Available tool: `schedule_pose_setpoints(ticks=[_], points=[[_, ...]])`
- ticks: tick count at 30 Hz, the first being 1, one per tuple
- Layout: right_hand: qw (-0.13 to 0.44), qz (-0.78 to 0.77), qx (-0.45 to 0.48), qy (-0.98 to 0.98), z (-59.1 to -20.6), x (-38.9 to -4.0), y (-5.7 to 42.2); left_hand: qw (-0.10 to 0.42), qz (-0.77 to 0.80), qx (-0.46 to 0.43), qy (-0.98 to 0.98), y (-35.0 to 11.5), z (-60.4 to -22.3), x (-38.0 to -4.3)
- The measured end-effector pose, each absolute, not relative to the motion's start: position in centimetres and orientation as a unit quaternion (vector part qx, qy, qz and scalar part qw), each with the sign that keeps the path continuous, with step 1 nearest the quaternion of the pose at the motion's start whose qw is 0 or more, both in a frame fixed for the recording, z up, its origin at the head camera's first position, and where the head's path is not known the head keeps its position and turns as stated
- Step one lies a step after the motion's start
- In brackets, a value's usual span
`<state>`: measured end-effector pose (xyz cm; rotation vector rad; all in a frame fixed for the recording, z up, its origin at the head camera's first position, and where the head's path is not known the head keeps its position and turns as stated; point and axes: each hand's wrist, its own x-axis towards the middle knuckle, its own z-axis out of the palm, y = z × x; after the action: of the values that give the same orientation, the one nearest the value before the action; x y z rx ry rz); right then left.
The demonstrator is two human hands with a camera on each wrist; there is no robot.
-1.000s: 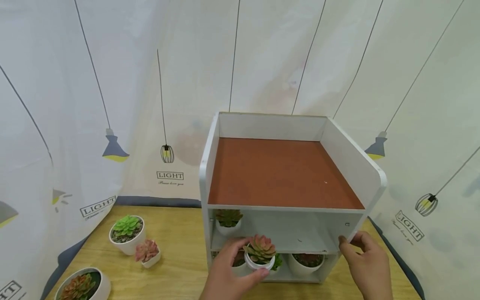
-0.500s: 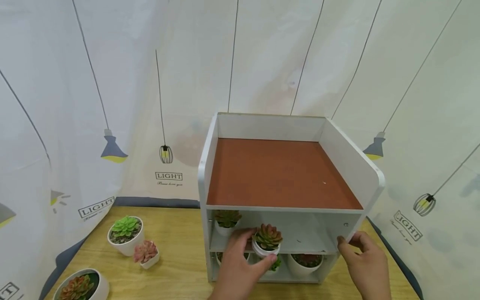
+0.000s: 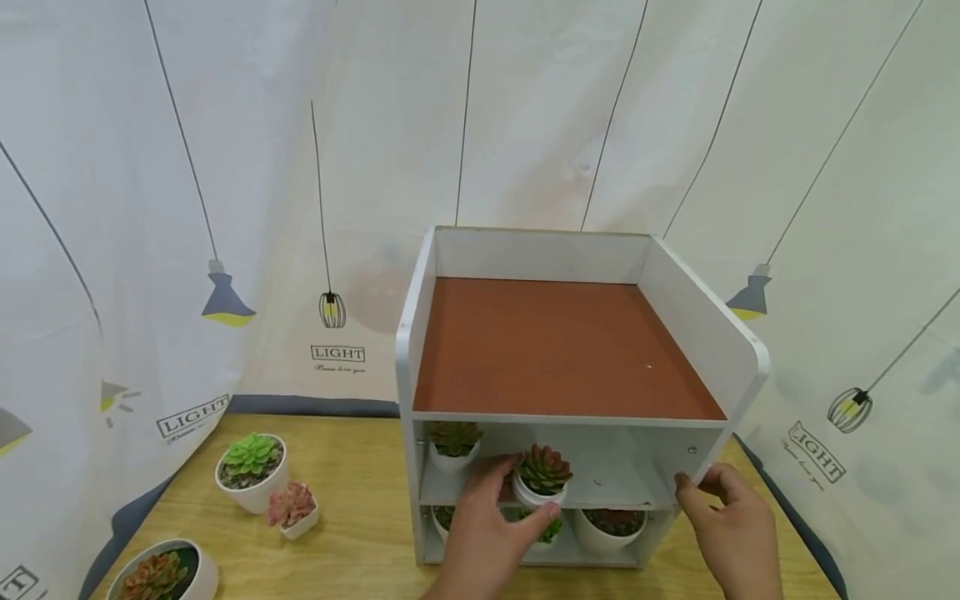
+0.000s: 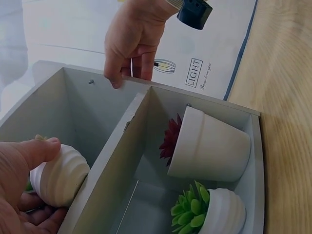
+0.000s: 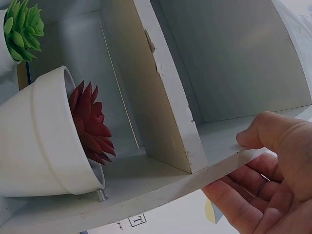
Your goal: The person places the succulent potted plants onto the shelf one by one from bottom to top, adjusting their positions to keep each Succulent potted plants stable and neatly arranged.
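My left hand [image 3: 487, 533] grips a small potted succulent [image 3: 543, 472] with red-tipped green leaves, thumb and fingers around its white pot. In the left wrist view its ribbed white pot [image 4: 64, 178] sits right at the front edge of the middle shelf [image 4: 105, 170]. My right hand [image 3: 731, 521] pinches the right side panel of the white shelf unit [image 3: 750, 367]; the right wrist view shows the thumb [image 5: 251, 139] on the panel's inner face and the fingers outside. Another succulent [image 3: 454, 442] stands at the left of the middle shelf.
On the lower shelf stand a white pot with a dark red succulent [image 5: 91, 124] and a bright green succulent [image 4: 190, 209], with another partly hidden. Left on the wooden table [image 3: 352, 492] are a green succulent [image 3: 252, 454], a pink one [image 3: 292, 504] and an orange-green one [image 3: 156, 575].
My left hand has carried the potted succulent right and inward, from in front of the unit to the middle shelf's front edge. The right hand keeps its hold on the side panel.
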<state>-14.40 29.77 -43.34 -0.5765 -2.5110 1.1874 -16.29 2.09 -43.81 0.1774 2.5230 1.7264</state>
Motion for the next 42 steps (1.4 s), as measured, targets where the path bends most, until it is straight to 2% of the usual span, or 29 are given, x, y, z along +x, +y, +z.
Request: schedule_pose_setpoints(ticks=[8, 24, 42], points=[[0.160, 0.404, -0.198, -0.878, -43.6, -14.4, 29.8, 0.022, 0.533, 0.038, 0.845, 2.3, -43.6, -16.7], [0.160, 0.409, -0.197, -0.876, -43.5, -14.3, 29.6, -0.080, 0.491, 0.076, 0.864, 2.4, -43.8, -17.1], [0.155, 0.416, -0.197, -0.874, -43.5, -14.5, 29.7, -0.117, 0.457, 0.124, 0.873, 2.3, -44.1, -17.4]])
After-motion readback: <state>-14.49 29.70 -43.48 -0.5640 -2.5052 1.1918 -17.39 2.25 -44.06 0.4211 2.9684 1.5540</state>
